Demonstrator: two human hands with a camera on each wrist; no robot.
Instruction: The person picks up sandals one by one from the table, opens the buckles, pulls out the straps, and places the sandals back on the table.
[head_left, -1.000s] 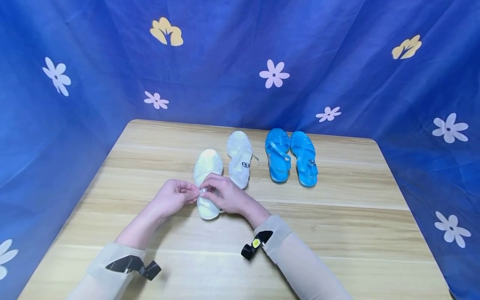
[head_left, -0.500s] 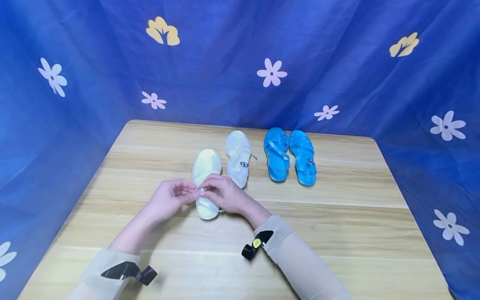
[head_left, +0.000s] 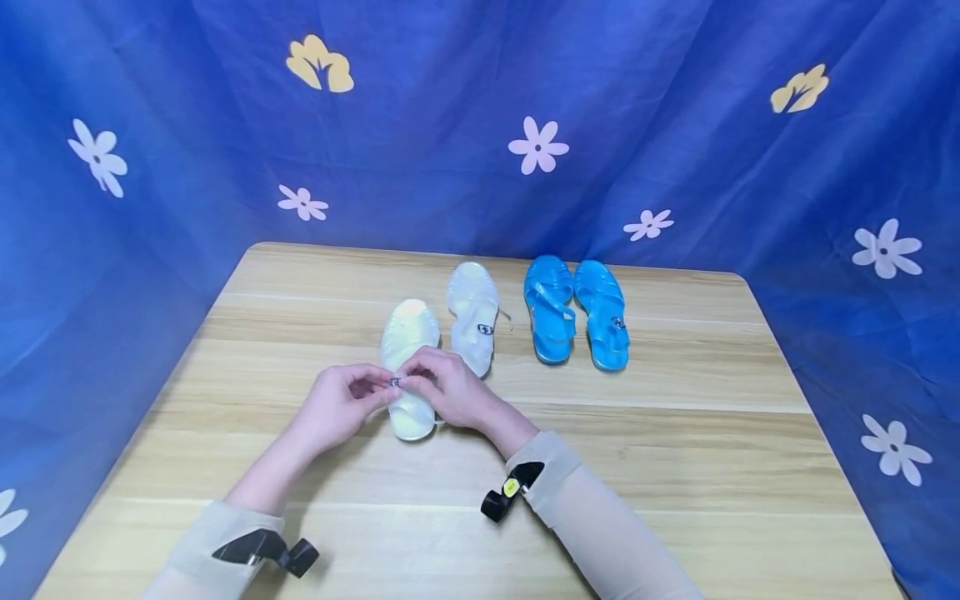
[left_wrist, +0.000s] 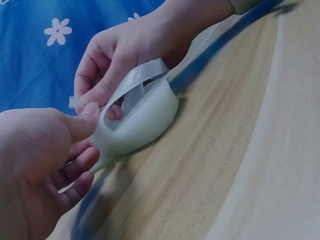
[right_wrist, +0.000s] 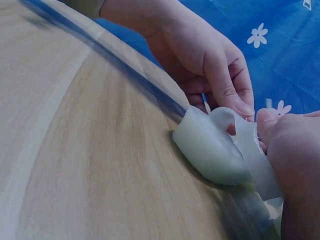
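Observation:
A white jelly sandal [head_left: 409, 329] lies on the table with its toe pointing away. Over its middle, my left hand [head_left: 341, 406] and right hand [head_left: 448, 387] meet, thumb and fingers of each pinching the strap close to a small dark-patterned buckle [head_left: 395, 382]. In the left wrist view, the strap [left_wrist: 131, 80] loops above the heel [left_wrist: 152, 116], and a clear strap end [left_wrist: 75, 102] sticks out past my right fingertips. My left middle and lower fingers are bent beside the sandal's side. The right wrist view shows both thumbs nearly meeting at the strap.
A second white sandal [head_left: 472, 304] lies right behind my right hand, its thin strap sticking out. Farther right stand two blue sandals [head_left: 550, 308] side by side near the table's back edge. A blue flowered curtain [head_left: 420, 125] encloses the wooden table [head_left: 637, 483].
The buckle between my fingers has turned so its dark pattern shows. My left fingers have shifted their pinch and spread a little; my right hand stays nearly in place. The view has shifted slightly.

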